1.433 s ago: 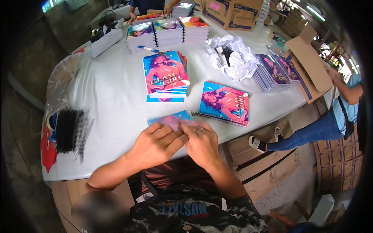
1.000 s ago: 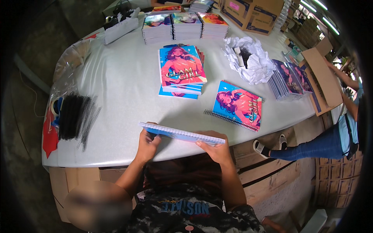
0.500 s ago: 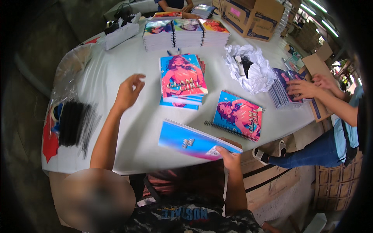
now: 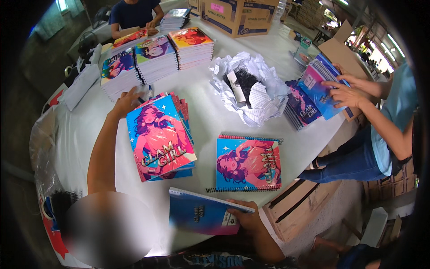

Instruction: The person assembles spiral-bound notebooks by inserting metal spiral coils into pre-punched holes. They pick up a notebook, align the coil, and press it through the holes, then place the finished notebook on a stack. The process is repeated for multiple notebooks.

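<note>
While a punched-edge notebook (image 4: pixel 197 213) with a blue-and-pink cover is held low at the near edge of the white-covered table (image 4: pixel 197 112), the left hand (image 4: pixel 126 104) is stretched well forward, out past the pile. The notebook is pinched near its right end by the right hand (image 4: pixel 246 217) — thumb laid over the cover, the other fingers mostly hidden beneath — and it is tilted, with its row of holes along the upper edge.

Up at the left hand, the fingers are bent beside a blue-handled tool (image 4: pixel 150 91); whether it is gripped cannot be told. Just in front of that tool, a stack of illustrated notebooks (image 4: pixel 159 134) is topped by a pink-and-blue cover, its lower copies set slightly askew. To the right of the stack, spiral notebooks (image 4: pixel 248 163) of the same design are laid flat, a loose coil end poking out at the near left corner.

Farther back, three tall stacks of wire-bound notebooks (image 4: pixel 156 56) are lined up, and black coils (image 4: pixel 246 78) are nested in crumpled lined paper (image 4: pixel 273 96). Over on the right, a blue notebook (image 4: pixel 322 87) is held in both hands by a co-worker (image 4: pixel 392 134), above dark-covered spiral notebooks (image 4: pixel 298 105). Behind it all, a cardboard carton (image 4: pixel 251 18) is seen.
</note>
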### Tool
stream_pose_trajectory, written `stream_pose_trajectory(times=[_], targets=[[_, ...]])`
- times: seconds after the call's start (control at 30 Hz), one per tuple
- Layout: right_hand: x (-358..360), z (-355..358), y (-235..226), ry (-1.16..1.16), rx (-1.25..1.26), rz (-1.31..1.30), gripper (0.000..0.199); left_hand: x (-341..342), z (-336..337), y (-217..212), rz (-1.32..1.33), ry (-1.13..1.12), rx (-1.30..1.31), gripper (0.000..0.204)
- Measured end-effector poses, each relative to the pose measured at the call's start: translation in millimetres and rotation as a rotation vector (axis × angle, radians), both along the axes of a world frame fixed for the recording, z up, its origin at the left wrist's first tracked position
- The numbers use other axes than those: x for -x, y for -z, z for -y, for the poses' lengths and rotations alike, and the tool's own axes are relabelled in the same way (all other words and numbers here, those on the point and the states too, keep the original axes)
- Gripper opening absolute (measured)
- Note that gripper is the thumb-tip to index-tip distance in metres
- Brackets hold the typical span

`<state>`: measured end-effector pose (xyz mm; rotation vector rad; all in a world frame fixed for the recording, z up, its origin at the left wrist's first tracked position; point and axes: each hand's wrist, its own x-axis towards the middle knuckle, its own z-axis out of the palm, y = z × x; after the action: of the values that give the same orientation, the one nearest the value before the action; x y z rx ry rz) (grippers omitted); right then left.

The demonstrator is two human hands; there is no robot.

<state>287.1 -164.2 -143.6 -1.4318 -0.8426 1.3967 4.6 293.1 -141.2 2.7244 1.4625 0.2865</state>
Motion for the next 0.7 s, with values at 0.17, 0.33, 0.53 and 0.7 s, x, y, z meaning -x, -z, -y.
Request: stream_pose_trajectory(times=[0.17, 0.33, 0.53, 0.7], targets=[[-2, -2, 3, -0.062, -0.089, -0.032, 0.029, 30, 3, 6, -0.047, -0.027, -0.023, 0.028], [0, -1, 5, -0.040, -0.065, -0.060, 0.029, 34, 39, -73, 0.812, -0.178, -0.296, 0.026], [-1, 0, 16, -0.028, -0.179, -0.030, 0.030, -27, 178, -50, 0.313, 0.096, -0.262, 0.019], [3, -3, 14, 0.004, -0.293, -0.078, 0.025, -29, 192, -77, 0.162, 0.094, -0.217, 0.024]])
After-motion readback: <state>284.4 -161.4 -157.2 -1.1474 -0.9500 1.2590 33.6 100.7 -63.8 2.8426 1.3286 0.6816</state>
